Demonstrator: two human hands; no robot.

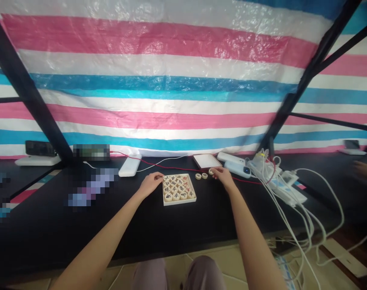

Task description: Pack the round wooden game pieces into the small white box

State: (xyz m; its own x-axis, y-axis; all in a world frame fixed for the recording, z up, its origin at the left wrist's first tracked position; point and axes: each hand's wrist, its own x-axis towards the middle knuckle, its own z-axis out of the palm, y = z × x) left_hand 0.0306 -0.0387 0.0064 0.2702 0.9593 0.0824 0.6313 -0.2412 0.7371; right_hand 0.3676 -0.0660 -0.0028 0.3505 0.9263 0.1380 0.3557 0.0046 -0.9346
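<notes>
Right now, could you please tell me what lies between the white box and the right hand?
Two loose round pieces lie between the white box and the right hand, as the head view shows.

Striped sheet (pixel 159 92) behind a black desk (pixel 213 229)
A red cord (pixel 124 154) runs past a white power bank (pixel 130 165); at right, white cables (pixel 280 217) spill from a power strip (pixel 289 194) near a blue device (pixel 238 169). Black poles (pixel 29 84) slant either side.

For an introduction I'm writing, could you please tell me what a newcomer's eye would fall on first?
Probably the striped sheet, spanning the background in pink, white and blue. Next might come the white tray of round pieces, between the left hand and right hand, then the tangled white cables at right.
</notes>
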